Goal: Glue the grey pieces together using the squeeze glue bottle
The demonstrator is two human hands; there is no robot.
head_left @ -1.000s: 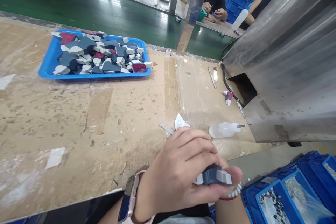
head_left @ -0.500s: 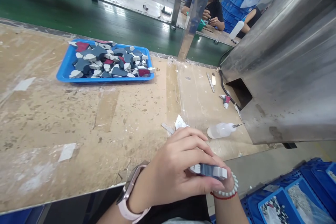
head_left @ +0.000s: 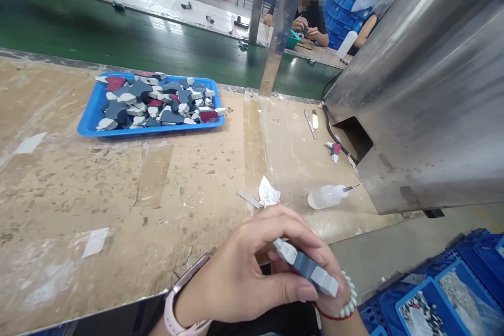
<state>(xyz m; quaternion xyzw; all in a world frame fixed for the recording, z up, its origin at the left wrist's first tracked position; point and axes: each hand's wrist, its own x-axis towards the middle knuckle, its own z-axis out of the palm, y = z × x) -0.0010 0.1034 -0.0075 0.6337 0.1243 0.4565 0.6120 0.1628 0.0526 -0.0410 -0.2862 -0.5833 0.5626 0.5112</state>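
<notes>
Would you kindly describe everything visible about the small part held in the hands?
The grey and white part looks like moulded plastic: a dark grey middle with white blocks at both ends. It slants down to the right, just off the table's near edge. The left hand grips it from above; the right hand, mostly hidden, supports it underneath.

Single head cam, looks forward-down over surface; hands close at near edge, blue tray far left, steel housing right.

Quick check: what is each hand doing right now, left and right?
Left hand: closed around the grey and white part.
Right hand: mostly hidden beneath the left; touches the same part, grip cannot be told.
</notes>
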